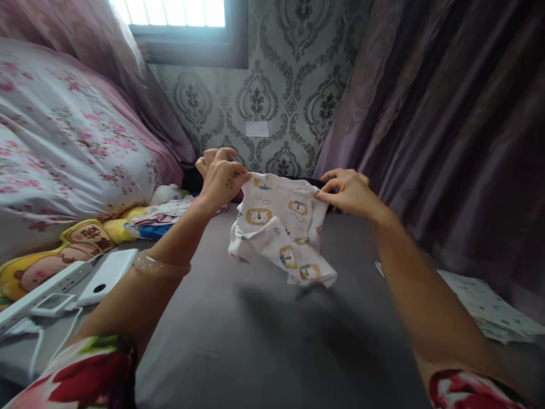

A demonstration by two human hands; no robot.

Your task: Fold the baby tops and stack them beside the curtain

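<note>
A small white baby shirt with yellow lion faces hangs in the air above the grey sheet. Its lower part is folded up across the front and swings to the right. My left hand pinches the upper left corner between thumb and forefinger, the other fingers raised. At the opposite corner, my right hand grips the cloth the same way. The neckline edge stretches between both hands, and a dark shadow falls on the sheet below.
On the left lie a white power strip with cables, a white box-shaped device, a yellow cartoon cushion and a clothes pile. Floral bedding rises behind them. Folded printed cloth lies at right, beside a purple curtain.
</note>
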